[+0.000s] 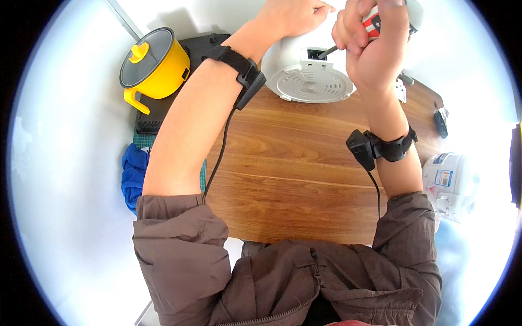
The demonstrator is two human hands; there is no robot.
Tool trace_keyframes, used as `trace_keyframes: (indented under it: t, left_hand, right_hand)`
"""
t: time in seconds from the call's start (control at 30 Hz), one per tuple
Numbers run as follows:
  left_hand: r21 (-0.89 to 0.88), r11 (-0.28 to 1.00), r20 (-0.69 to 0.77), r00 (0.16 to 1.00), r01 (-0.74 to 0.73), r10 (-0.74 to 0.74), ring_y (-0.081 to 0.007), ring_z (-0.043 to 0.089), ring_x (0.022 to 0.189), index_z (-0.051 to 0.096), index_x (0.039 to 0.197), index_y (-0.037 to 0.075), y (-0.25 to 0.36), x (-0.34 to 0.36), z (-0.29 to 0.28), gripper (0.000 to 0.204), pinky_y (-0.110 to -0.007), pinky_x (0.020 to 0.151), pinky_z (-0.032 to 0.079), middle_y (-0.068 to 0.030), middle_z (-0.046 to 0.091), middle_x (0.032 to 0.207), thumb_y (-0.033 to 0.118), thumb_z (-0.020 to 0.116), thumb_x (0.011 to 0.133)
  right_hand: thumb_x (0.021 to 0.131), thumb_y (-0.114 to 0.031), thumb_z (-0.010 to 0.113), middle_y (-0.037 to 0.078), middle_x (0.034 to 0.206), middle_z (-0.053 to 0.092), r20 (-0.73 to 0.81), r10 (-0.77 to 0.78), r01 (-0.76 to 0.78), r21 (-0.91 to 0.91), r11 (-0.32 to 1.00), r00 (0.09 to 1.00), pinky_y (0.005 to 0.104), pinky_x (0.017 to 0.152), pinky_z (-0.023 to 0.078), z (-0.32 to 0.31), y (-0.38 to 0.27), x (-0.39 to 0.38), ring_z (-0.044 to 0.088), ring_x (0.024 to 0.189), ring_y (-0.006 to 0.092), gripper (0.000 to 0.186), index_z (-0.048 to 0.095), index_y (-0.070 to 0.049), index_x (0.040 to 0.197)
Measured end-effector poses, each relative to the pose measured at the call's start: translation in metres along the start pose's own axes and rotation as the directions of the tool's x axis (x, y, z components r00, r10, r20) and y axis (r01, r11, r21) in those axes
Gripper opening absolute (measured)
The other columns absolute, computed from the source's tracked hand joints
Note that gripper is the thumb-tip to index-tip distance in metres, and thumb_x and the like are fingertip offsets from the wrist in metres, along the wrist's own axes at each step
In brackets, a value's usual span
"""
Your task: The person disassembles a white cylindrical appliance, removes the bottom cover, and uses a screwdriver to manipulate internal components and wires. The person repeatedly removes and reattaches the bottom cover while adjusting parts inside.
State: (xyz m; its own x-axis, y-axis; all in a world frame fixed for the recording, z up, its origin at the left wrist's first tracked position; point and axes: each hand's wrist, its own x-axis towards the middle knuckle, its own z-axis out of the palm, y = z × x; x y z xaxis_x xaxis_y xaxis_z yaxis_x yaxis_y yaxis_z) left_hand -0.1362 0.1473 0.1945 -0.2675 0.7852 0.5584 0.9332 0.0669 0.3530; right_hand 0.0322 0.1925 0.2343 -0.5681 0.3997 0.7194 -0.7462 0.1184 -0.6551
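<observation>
At the far side of the table a white appliance point(283, 54) lies with its round, vented base plate point(311, 85) facing me. Above that plate is a black power socket point(316, 54). My right hand point(375, 46) is closed round a screwdriver point(372, 26) with a red, white and black handle. Its thin metal shaft slants down to the left, and the tip meets the socket; how deep it sits I cannot tell. My left hand point(291, 19) rests on the appliance's body with fingers curled against it, partly cut off by the upper edge.
A yellow pot point(163, 73) with a dark lid stands on a black case point(155, 111) at the left. Below it lie a blue cloth point(135, 174) and a green mat point(142, 140). To the right are a small black object point(440, 122) and another white appliance point(451, 182). Straps with cables circle both forearms.
</observation>
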Motion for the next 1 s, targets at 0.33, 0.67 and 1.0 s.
trace_keyframes:
  t: [0.33, 0.67, 1.0]
  left_hand:
    - [0.03, 1.0, -0.048, 0.999, -0.007, 0.009, -0.0442, 0.068, 0.085, 0.079, 0.104, 0.015, -0.004, 0.002, 0.009, 0.032, -0.052, 0.076, 0.055, -0.0235, 0.071, 0.09, 0.036, 0.056, 0.097]
    - [0.091, 0.994, 0.006, 0.999, 0.052, -0.053, -0.0435, 0.068, 0.087, 0.078, 0.105, 0.012, 0.002, 0.001, 0.002, 0.033, -0.051, 0.078, 0.055, -0.0223, 0.072, 0.092, 0.033, 0.054, 0.098]
    - [-0.024, 0.998, -0.016, 0.998, 0.06, -0.061, -0.042, 0.067, 0.095, 0.078, 0.106, 0.012, 0.004, 0.003, 0.004, 0.031, -0.051, 0.085, 0.053, -0.0226, 0.071, 0.101, 0.032, 0.055, 0.099]
  right_hand:
    - [0.107, -0.05, 0.05, -0.003, 0.047, 0.036, 0.026, 0.16, -0.13, 0.72, 0.681, 0.987, 0.0253, 0.036, 0.029, -0.008, -0.002, 0.02, 0.03, 0.035, 0.0078, 0.048, 0.05, -0.013, 0.076]
    - [0.102, -0.048, 0.064, -0.004, 0.053, 0.042, -0.288, 0.318, -0.271, 0.192, 0.943, 0.903, 0.0243, 0.04, 0.031, -0.031, -0.004, 0.044, 0.035, 0.04, 0.0069, 0.041, 0.052, -0.016, 0.08]
    - [0.103, -0.036, 0.063, 0.002, 0.07, 0.051, -0.413, 0.272, -0.28, 0.043, 0.959, 0.869, 0.0295, 0.038, 0.042, -0.056, 0.054, 0.068, 0.048, 0.044, 0.0117, 0.029, 0.046, -0.012, 0.105]
